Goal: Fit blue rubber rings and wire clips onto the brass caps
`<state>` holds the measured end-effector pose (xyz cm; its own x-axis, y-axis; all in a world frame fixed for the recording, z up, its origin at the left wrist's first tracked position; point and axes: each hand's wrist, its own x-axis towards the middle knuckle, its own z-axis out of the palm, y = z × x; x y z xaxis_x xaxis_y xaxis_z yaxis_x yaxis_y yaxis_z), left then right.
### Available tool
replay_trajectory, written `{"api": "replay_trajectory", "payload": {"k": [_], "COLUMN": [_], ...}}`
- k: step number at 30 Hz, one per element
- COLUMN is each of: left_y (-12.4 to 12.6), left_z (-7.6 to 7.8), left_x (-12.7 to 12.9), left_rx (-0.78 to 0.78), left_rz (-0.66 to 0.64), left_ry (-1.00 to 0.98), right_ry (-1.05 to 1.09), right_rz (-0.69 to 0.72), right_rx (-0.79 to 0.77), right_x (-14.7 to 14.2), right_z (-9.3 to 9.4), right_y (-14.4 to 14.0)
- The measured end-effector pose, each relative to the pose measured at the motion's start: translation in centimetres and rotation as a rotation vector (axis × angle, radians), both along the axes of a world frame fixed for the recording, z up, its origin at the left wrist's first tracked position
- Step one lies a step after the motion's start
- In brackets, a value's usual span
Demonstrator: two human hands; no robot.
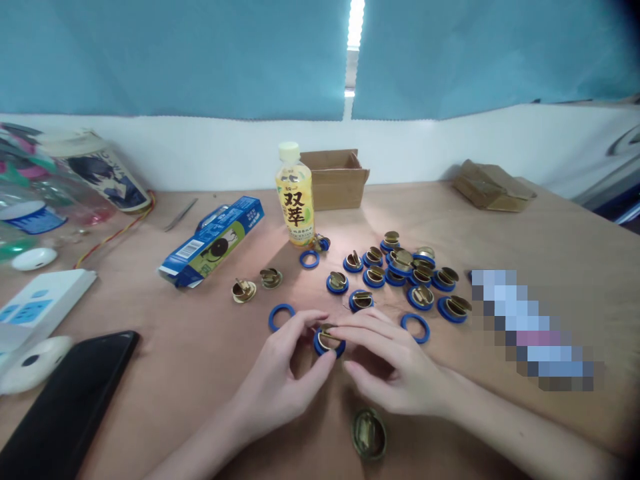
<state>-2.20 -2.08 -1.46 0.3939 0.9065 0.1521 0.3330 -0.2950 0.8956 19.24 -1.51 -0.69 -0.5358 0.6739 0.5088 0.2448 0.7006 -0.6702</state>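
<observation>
Between my two hands is a round brass fitting (pixel 329 341) with a raised flap and a blue ring around its rim. My left hand (pixel 287 373) grips it at the left, thumb at the near edge and index finger at the far side. Fingertips of my right hand (pixel 400 360) press on its flap from the right; the right thumb sits a little lower, apart from the fingertips. Closest to me lies a darker brass fitting (pixel 369 433) showing no blue ring. Loose blue rings lie on either side, one left (pixel 282 318) and one right (pixel 415 328).
Beyond my hands, several brass fittings with blue rings (pixel 374 276) cluster. Two ringless fittings (pixel 244 290) lie left. Around them are a drink bottle (pixel 295 207), a blue box (pixel 213 243), an open cardboard box (pixel 337 187), a black phone (pixel 75 400) and a blurred-out object (pixel 535 333).
</observation>
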Motion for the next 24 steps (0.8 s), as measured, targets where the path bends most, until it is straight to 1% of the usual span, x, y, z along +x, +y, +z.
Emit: {"api": "replay_trajectory", "payload": {"k": [6, 8, 10, 14, 18, 21, 24], "left_y": [0.6, 0.8, 0.9, 1.1, 1.3, 1.3, 1.2], "left_z": [-0.8, -0.9, -0.9, -0.6, -0.3, -0.2, 0.0], "left_x": [0.1, 0.0, -0.1, -0.3, -0.3, -0.3, -0.2], "left_rx": [-0.387, -0.476, -0.530, -0.554, -0.528, -0.515, -0.515], "left_rz": [-0.016, -0.032, -0.062, -0.110, -0.130, -0.133, -0.124], "left_ry": [-0.345, -0.406, -0.438, -0.487, -0.514, -0.514, -0.503], "right_ry": [-0.017, -0.025, -0.024, -0.026, -0.019, -0.004, 0.017], "right_rz": [0.009, -0.001, -0.004, -0.006, -0.018, -0.051, -0.112], "right_rx": [0.019, 0.018, 0.022, 0.034, 0.035, 0.002, -0.061], "right_x": [0.1, 0.1, 0.1, 0.1, 0.2, 0.2, 0.4], "right_z": [0.1, 0.2, 0.2, 0.3, 0.2, 0.0, -0.3], "right_y": [-0.1, 0.0, 0.0, 0.0, 0.0, -0.1, 0.0]}}
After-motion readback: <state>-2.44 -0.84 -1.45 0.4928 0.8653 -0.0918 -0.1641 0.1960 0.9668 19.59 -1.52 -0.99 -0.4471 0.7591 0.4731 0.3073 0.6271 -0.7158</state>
